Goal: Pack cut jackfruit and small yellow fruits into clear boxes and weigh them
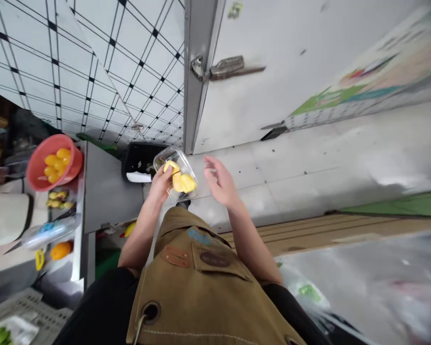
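A clear plastic container (184, 164) with several yellow fruit pieces (184, 183) in it is held in front of my apron. My left hand (160, 186) grips its left side, with the thumb over the rim beside one of the pieces. To the right of the container, apart from it, my right hand (221, 183) is raised. Its fingers are bent and partly spread, and nothing is in them.
A black bin (129, 165) stands by the tiled wall. At left, a counter (78, 258) bears a red bowl (79, 162) of yellow fruit and an orange (61, 250). A white door (251, 100) with a metal handle is ahead; a plastic-covered surface (345, 273) lies at right.
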`<state>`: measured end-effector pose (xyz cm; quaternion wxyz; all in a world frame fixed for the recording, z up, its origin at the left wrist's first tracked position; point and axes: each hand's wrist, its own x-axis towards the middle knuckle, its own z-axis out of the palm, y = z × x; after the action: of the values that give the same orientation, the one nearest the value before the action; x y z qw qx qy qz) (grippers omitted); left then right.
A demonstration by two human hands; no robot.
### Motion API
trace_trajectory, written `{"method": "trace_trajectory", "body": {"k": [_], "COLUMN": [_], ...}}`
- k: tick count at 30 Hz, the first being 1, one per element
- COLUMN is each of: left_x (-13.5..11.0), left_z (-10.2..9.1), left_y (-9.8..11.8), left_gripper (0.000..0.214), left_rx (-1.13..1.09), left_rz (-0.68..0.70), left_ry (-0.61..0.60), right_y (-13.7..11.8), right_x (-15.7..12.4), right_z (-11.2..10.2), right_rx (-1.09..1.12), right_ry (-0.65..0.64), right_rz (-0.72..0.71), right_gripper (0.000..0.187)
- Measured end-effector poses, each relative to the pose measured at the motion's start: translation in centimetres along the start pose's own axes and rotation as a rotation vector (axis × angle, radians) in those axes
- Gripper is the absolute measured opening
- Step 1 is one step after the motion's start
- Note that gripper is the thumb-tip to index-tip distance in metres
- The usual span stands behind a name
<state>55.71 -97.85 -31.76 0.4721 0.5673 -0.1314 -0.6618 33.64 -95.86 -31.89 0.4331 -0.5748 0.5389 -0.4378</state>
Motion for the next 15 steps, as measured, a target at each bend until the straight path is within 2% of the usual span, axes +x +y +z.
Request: {"method": "trace_trajectory", "body": {"k": [4,6,8,9,11,13,15], "left_x": [5.7,7.7,9.2,9.8,10.3,10.2,9.7], "left_z": [2.6,3.4,3.8,3.9,4.0,4.2,4.8], "left_y": [1.7,2.1,2.4,2.4,2.6,2.9,3.3], "left_gripper": [0.063,0.071,0.075,0.075,0.075,0.07,0.062], "left_rx": [-0.122,-0.152,-0.17,-0.18,-0.195,-0.198,-0.197], "left_rz": [-0.058,-0.084,-0.073,-0.059,-0.034,-0.025,-0.012], "left_ry": [0.066,0.082,0.086,0.085,0.092,0.127,0.184], "right_y": [3.1,4.5,5.8,6.4,7.5,8.5,9.2], "right_x": [17.4,26.4,33.6,36.3,39.8,41.1,40.9], "right_z": [-7.4,-9.9,-11.3,-11.7,-11.8,-11.6,-11.3], "right_rx": [-0.311,-0.528,-0.719,-0.797,-0.904,-0.968,-0.986], "right_ry": [0.102,0.11,0.091,0.061,-0.021,-0.093,-0.12], "right_rz": [-0.038,-0.011,0.058,0.103,0.194,0.27,0.329], "right_gripper": [0.064,0.061,0.057,0.055,0.053,0.056,0.062]}}
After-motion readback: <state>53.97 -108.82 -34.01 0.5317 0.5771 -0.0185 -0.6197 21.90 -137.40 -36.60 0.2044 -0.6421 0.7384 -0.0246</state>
